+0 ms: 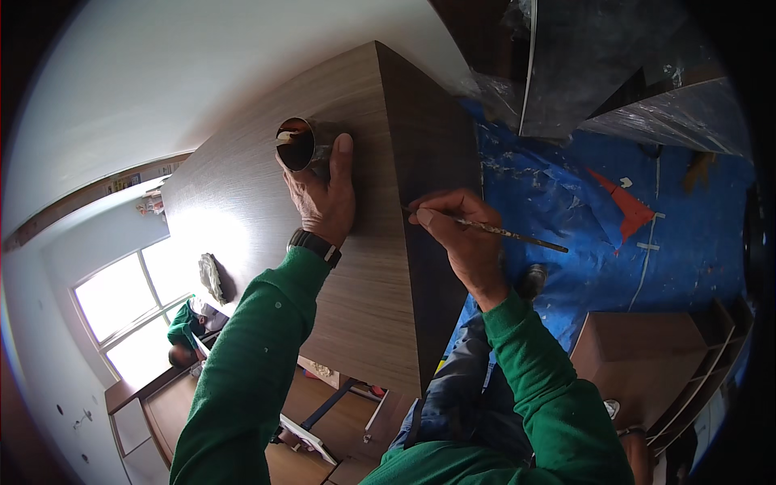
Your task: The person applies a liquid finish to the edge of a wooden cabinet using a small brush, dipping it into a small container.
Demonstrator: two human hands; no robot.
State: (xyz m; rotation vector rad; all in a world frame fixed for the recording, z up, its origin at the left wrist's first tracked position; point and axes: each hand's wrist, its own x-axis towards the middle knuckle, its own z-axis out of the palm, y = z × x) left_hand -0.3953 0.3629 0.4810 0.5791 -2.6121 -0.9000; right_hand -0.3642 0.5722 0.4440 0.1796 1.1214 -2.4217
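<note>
My left hand, with a dark watch at the wrist, grips a round metal-looking can over the wood-grain top of a large cabinet. The can's inside looks dark amber, and something pale shows near its rim. My right hand pinches a thin paintbrush near its front end. Its paint-spotted handle points away to the right. The brush tip is at or very near the cabinet's dark side face, just beside the top's right edge; my fingers partly hide it.
A crumpled cloth lies at the top's left end. Beyond, a person in green is near the window. Blue sheeting with a red patch covers the floor. Plastic-wrapped furniture stands far right, a brown cabinet lower right.
</note>
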